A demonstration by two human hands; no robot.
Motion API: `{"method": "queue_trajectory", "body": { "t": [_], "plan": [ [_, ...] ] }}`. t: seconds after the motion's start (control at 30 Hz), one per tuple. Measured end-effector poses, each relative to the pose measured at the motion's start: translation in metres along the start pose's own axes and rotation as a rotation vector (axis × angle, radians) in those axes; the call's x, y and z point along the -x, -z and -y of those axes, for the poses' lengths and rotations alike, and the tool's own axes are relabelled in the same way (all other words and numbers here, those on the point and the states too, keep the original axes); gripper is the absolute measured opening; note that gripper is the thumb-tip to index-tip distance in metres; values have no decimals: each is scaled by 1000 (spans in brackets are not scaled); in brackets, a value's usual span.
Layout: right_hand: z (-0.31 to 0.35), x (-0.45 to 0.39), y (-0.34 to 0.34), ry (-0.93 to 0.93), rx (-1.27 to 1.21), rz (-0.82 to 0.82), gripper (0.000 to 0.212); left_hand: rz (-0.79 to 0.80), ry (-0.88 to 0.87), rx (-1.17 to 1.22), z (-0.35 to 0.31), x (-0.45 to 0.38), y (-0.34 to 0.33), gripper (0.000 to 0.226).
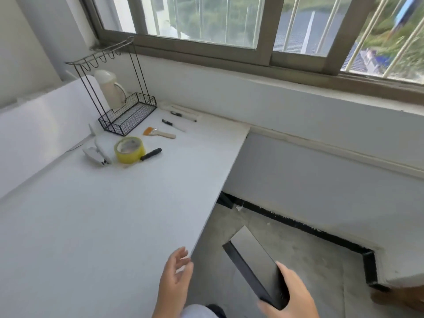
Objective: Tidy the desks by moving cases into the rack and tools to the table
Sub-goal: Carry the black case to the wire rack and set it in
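Observation:
My right hand grips the near end of a flat black case, held tilted over the floor to the right of the white table. My left hand hovers open at the table's near right edge, holding nothing. A black wire rack with hooks on top and an empty basket base stands at the far left of the table. In front of it lie a yellow tape roll, a black-handled tool, a paintbrush, a white stapler-like tool and two pens.
A white kettle stands behind the rack. A window with bars runs along the wall above a white sill. Grey floor with a black skirting strip lies to the right of the table. A brown object shows at the lower right edge.

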State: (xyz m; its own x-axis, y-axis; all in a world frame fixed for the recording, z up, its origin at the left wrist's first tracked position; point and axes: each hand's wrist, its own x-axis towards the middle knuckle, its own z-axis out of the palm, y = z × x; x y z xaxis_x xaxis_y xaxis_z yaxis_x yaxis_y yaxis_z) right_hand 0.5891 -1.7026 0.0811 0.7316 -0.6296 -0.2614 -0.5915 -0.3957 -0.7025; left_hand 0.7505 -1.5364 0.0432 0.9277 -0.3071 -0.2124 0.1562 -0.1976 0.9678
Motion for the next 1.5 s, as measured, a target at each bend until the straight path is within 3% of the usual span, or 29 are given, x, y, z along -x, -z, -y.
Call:
{"method": "queue_trajectory", "body": {
  "t": [0.07, 0.13, 0.23, 0.3, 0.37, 0.47, 0.67, 0.8, 0.9, 1.0, 1.1, 1.17, 1.23, 1.33, 1.5],
  "plan": [
    [14, -45, 9, 4, 4, 41, 80, -17, 7, 27, -11, -33, -10, 33],
    [22, -95, 16, -70, 29, 189, 80, -54, 27, 31, -14, -57, -18, 37],
    [33, -153, 28, -206, -49, 376, 103, -102, 88, 49, -13, -88, -30, 36],
    [49, -200, 33, -167, 75, 386, 91, -163, 129, 69, -13, -112, -38, 34],
    [63, -236, 39, -47, 167, 341, 85, -236, 154, 102, -17, -140, -49, 33],
    [80, -304, 40, 139, 124, 340, 95, -379, 168, 135, -35, -189, -65, 31],
    [141, -452, 42, 556, 206, 557, 90, -623, 176, 239, -96, -263, -110, 35],
    [190, -517, 33, 834, 304, 784, 91, -652, 192, 400, -125, -296, -121, 12],
    [221, -541, 16, 989, 346, 934, 90, -667, 219, 433, -139, -317, -117, 28],
    [253, -568, -14, 1180, 336, 903, 82, -769, 209, 463, -154, -345, -100, 26],
    [294, -585, -36, 1131, 196, 862, 84, -859, 147, 533, -167, -378, -72, 31],
    [323, -594, -46, 875, -2, 829, 92, -923, 103, 572, -177, -403, -54, 33],
    [352, -607, -60, 674, -207, 867, 81, -928, 59, 580, -189, -433, -34, 33],
    [394, -631, -90, 670, -282, 900, 49, -908, 51, 518, -199, -480, 0, 35],
    [458, -668, -145, 695, -192, 897, 34, -932, 218, 143, -195, -554, 55, 59]
  ]
}}
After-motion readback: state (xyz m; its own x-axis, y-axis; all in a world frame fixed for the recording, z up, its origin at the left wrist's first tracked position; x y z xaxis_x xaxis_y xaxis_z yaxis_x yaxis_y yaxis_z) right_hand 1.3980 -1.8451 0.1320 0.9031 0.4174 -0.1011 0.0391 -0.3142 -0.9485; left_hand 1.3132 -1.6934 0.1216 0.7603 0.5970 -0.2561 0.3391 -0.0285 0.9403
